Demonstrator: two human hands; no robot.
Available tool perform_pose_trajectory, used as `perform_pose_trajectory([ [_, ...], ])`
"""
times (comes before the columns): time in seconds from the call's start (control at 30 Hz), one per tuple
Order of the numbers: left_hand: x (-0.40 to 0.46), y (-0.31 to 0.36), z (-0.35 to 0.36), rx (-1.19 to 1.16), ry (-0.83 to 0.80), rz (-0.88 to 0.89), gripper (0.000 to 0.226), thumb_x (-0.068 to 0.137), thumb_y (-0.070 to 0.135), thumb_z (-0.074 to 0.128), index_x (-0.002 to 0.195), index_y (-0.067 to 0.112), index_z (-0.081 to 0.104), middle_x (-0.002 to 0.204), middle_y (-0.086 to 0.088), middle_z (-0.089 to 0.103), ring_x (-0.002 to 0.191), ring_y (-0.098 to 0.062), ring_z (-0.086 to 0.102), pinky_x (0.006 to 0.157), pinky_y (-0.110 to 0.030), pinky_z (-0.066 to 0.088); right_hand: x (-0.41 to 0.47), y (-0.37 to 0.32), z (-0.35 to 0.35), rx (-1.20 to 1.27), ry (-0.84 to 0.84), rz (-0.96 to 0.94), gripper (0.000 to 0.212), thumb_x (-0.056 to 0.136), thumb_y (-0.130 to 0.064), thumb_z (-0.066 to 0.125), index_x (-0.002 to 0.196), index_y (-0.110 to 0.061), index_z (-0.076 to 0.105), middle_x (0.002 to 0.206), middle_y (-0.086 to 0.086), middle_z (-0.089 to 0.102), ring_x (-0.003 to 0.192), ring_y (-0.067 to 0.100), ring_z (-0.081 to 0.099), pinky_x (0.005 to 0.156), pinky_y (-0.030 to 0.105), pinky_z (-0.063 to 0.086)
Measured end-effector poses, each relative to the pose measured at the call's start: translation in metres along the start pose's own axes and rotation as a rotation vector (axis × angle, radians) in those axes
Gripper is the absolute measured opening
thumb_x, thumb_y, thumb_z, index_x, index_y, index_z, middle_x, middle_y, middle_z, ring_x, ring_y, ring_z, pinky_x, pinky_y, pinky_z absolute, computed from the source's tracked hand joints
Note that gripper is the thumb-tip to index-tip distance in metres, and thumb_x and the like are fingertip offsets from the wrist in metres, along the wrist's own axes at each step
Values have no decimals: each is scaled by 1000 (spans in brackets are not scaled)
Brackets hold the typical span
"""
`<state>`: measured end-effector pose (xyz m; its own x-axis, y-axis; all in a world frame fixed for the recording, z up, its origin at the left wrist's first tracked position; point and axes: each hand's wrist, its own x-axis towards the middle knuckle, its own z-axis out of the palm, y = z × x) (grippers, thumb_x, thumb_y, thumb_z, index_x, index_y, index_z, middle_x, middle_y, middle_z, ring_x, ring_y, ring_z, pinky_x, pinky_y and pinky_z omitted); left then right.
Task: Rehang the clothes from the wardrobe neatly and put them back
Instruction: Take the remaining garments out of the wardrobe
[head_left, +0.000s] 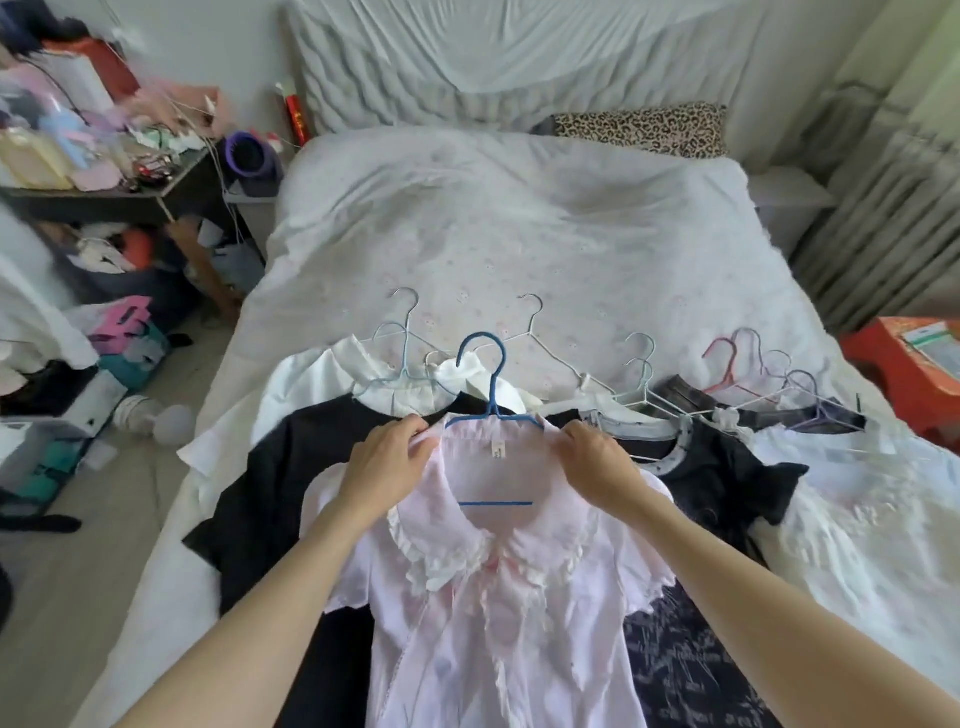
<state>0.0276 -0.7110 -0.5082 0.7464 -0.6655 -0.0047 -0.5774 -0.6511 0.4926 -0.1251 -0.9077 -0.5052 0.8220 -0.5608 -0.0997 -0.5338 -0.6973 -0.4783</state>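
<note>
Left hand (387, 457) and right hand (597, 460) each pinch pink blouse (483, 597) shoulders over blue hanger (491, 395) on bed (519, 218). Fabric likely light, limp, slippery; best grip at shoulder seams.

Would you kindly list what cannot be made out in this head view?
- Blue hanger: shoulders hidden inside the pink blouse.
- Blouse hem: cut off by the bottom edge.
- Label: print too small.
- Left hand, right hand: fingertips hidden in fabric.

Daylit room: bed (519, 218) under pale crumpled sheet, leopard-print pillow (644, 127) at its head, cluttered dark shelf unit (171, 179) left, ribbed radiator (878, 228) right, light floor (78, 545).
</note>
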Motion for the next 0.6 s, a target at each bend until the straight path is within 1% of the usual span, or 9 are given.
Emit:
perform_pose_trajectory([
  [0.07, 24, -11, 20, 9, -59, -26, 19, 94, 28, 46, 100, 11, 54, 89, -2, 58, 89, -28, 55, 76, -42, 45, 27, 13, 15, -35, -80, 20, 22, 97, -17, 36, 96, -2, 52, 101, 18, 60, 97, 33, 55, 67, 35, 28],
  [0.13, 49, -19, 36, 48, -85, -5, 20, 96, 29, 44, 102, 13, 53, 92, -4, 59, 92, -28, 55, 77, -41, 45, 51, 23, 27, -73, -114, 52, 20, 97, -15, 35, 99, -3, 51, 106, 17, 59, 100, 32, 54, 68, 34, 29],
  [0.2, 82, -21, 48, 110, -56, 60, 20, 96, 30, 42, 102, 14, 52, 95, -5, 59, 94, -30, 55, 76, -40, 44, 76, 34, 34, -90, -102, 108, 19, 96, -14, 35, 101, -3, 51, 108, 18, 59, 102, 33, 54, 68, 34, 29],
  [0.27, 113, -17, 56, 113, 4, 117, 20, 96, 29, 43, 103, 14, 54, 99, -7, 60, 96, -30, 55, 77, -41, 45, 99, 42, 36, -71, -58, 167, 20, 96, -13, 37, 102, -1, 51, 109, 21, 58, 103, 35, 53, 68, 34, 29],
  [0.33, 137, -12, 67, 112, 51, 134, 20, 95, 28, 45, 102, 13, 56, 99, -9, 60, 95, -32, 55, 76, -41, 45, 120, 50, 39, -67, -16, 214, 21, 95, -12, 38, 104, 0, 53, 110, 23, 58, 103, 36, 53, 69, 34, 30],
  [0.37, 144, -13, 74, 127, 50, 122, 20, 94, 28, 45, 102, 13, 57, 98, -11, 59, 95, -32, 54, 75, -41, 44, 128, 54, 42, -69, -25, 239, 22, 95, -13, 38, 105, -1, 54, 111, 22, 59, 103, 36, 53, 70, 34, 32],
  [0.47, 150, -22, 97, 167, -44, 36, 21, 95, 25, 44, 106, 12, 56, 102, -13, 58, 98, -34, 54, 74, -39, 41, 138, 64, 61, -107, -87, 272, 24, 94, -15, 37, 108, -5, 54, 109, 19, 60, 104, 37, 54, 76, 36, 39],
  [0.53, 152, -30, 106, 180, -145, -25, 26, 95, 23, 42, 117, 13, 52, 112, -13, 54, 105, -33, 51, 80, -40, 40, 136, 67, 72, -119, -155, 232, 33, 91, -15, 36, 120, -10, 50, 108, 17, 58, 107, 37, 53, 81, 38, 42],
  [0.6, 154, -33, 107, 190, -239, -42, 36, 95, 26, 42, 130, 17, 43, 122, -12, 48, 115, -33, 45, 89, -42, 41, 129, 65, 72, -88, -176, 216, 39, 93, -14, 38, 131, -11, 45, 116, 17, 55, 112, 35, 50, 89, 39, 40],
])
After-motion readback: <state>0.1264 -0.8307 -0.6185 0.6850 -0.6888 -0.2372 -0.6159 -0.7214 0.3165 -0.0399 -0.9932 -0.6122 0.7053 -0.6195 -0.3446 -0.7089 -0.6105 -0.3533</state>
